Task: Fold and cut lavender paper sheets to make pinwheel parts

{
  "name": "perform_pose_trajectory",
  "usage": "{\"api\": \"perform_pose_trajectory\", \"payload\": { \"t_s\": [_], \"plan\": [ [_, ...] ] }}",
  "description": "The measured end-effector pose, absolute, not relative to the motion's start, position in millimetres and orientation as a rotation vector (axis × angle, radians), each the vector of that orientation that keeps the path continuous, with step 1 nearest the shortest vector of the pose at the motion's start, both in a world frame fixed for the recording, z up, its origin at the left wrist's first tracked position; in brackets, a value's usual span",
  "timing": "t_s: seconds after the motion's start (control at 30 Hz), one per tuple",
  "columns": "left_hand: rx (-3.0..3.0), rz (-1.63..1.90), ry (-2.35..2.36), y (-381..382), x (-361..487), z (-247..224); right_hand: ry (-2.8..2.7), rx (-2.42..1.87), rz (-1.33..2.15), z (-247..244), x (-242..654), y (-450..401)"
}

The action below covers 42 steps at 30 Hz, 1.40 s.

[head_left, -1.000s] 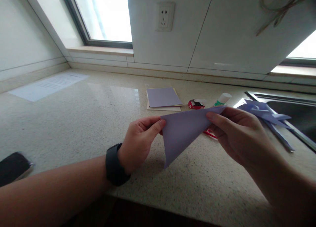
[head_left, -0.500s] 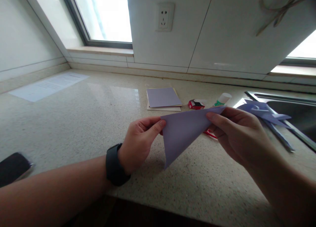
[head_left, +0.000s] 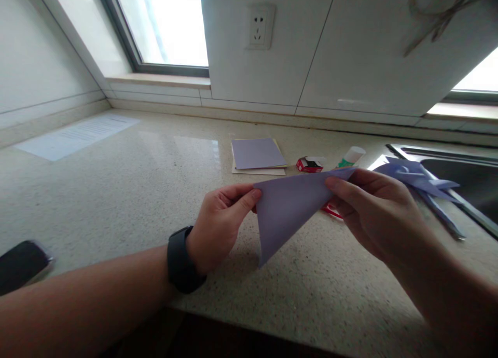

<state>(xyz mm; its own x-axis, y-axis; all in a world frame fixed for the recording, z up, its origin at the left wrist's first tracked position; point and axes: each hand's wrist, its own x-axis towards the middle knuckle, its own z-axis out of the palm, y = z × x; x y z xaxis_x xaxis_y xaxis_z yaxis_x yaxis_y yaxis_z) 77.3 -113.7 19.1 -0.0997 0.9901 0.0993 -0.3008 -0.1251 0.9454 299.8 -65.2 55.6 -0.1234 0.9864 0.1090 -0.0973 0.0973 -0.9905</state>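
Observation:
A sheet of purple paper (head_left: 290,207), folded into a triangle, hangs between my two hands above the counter. My left hand (head_left: 227,220) pinches its upper left corner between thumb and fingers. At the narrow right end, my right hand (head_left: 373,207) grips the paper with the thumb on top. One point of the triangle hangs down toward the counter. Behind my right fingers, a red object (head_left: 332,211) shows only in part; its kind is hidden. A glue stick (head_left: 352,156) with a white cap stands out just beyond the paper's right end.
On the speckled counter (head_left: 155,202) lie a stack of square paper (head_left: 259,154), a small red box (head_left: 309,164) and a printed sheet (head_left: 81,135). Folded purple paper (head_left: 416,174) rests by the sink (head_left: 467,179), near a pen-like object (head_left: 441,216). A dark phone-like object (head_left: 23,264) lies left.

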Motion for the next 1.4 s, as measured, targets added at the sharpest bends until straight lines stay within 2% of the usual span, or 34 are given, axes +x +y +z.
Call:
{"api": "perform_pose_trajectory", "payload": {
  "t_s": [0.73,1.4],
  "plan": [
    [1.031,1.451,1.029,-114.2,75.8,16.8,-1.151,-0.89,1.263,57.4,296.5,-65.2],
    [1.049,1.48,1.106,-115.4,76.0,14.9,-1.105,-0.901,0.968,64.5,302.2,-58.3]
  ]
}}
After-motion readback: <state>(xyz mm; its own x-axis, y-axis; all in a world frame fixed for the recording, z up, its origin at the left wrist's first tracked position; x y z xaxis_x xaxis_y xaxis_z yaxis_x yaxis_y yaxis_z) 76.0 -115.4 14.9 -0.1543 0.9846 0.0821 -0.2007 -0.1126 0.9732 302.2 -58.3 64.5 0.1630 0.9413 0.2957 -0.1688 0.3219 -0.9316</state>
